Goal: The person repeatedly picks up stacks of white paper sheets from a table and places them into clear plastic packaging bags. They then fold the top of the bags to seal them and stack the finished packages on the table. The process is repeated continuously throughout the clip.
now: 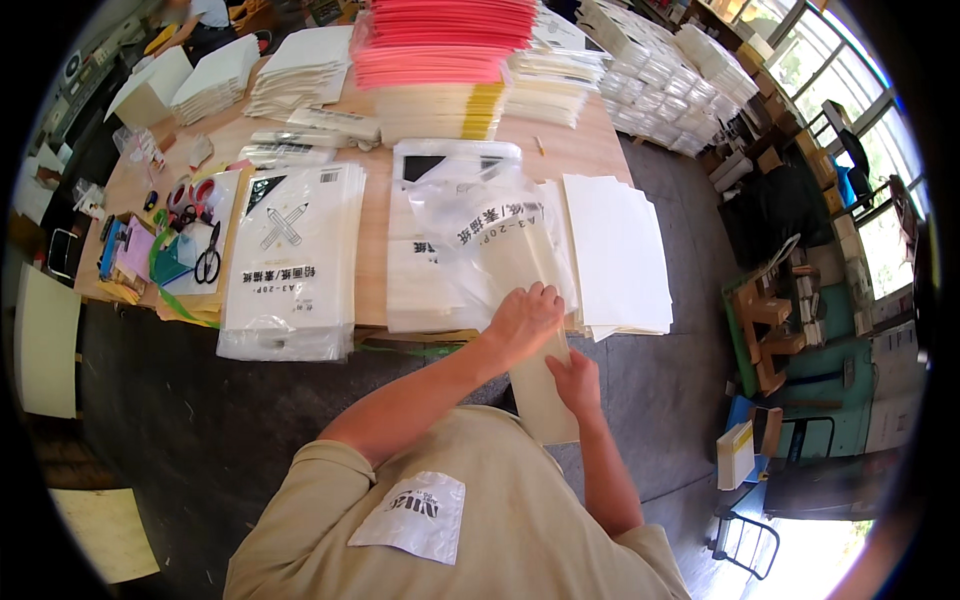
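In front of my chest, a clear printed plastic bag [455, 205] is spread above the table's front edge, with a cream paper stack [545, 405] partly inside it. My left hand [527, 320] is closed at the bag's near end, gripping the plastic over the paper. Lower and to the right, my right hand [577, 382] pinches the paper's right edge, thumb on top. Beneath the bag lies a pile of similar flat plastic bags [415, 295]. A stack of white paper [620, 250] rests just to the right.
Filled paper packs [290, 265] lie left on the wooden table [375, 200]. Scissors [208, 258] and tape rolls [203, 190] are further left. Behind stand pink paper [440, 45] and several white stacks [300, 70]. Wrapped bundles [660, 85] stand beyond; a person [205, 20] is at far left.
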### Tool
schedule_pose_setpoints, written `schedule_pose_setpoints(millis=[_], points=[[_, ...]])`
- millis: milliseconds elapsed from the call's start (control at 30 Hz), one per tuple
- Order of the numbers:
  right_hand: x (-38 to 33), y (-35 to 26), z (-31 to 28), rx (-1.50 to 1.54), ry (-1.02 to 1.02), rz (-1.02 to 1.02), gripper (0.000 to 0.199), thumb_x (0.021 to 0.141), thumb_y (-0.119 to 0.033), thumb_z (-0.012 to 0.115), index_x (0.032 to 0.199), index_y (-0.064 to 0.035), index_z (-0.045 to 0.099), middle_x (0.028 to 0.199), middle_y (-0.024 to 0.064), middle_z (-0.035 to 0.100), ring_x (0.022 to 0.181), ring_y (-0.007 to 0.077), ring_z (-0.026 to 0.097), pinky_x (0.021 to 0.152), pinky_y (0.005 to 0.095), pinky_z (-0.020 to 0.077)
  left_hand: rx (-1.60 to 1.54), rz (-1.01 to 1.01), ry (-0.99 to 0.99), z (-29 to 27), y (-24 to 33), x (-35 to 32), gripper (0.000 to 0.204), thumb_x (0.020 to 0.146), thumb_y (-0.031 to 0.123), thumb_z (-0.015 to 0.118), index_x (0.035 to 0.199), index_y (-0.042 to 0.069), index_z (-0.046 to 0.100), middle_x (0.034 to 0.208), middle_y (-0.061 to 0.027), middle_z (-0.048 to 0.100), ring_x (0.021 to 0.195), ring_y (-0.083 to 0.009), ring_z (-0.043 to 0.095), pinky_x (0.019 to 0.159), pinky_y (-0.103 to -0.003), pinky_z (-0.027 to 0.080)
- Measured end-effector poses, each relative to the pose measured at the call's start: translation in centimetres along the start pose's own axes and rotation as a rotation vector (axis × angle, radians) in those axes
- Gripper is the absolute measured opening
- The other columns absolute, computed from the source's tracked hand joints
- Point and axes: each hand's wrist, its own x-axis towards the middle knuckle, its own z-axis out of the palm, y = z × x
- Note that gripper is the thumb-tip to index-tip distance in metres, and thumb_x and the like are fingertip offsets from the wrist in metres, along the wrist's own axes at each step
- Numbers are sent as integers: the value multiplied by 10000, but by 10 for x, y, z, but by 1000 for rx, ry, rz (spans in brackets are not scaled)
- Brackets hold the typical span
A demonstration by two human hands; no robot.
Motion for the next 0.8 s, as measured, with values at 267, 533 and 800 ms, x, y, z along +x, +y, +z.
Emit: schedule_pose_setpoints(millis=[267,533,800], points=[[18,9,0,242,-124,43,288,858,-242,713,1010,2,703,775,151,715,692,222,698,642,366,528,-401,-151,389,-5,-12,-78,513,717,245,808,1122,44,566,1086,-138,584,1080,-278,574,923,-376,453],[54,-4,2,527,-292,276,265,902,-176,692,1024,60,691,834,94,712,703,137,663,625,303,533,-1549,-1130,141,113,-28,-142,1178,739,347,871,1519,10,55,1505,-243,260,1321,-310,432,1028,-438,439],[54,-10,4,453,-309,278,286,908,-173,690,1058,70,666,879,101,707,733,148,664,655,303,537,-1526,-1052,318,141,-31,-98,599,899,221,706,1362,-37,427,1146,-188,638,1040,-241,641,900,-368,518]])
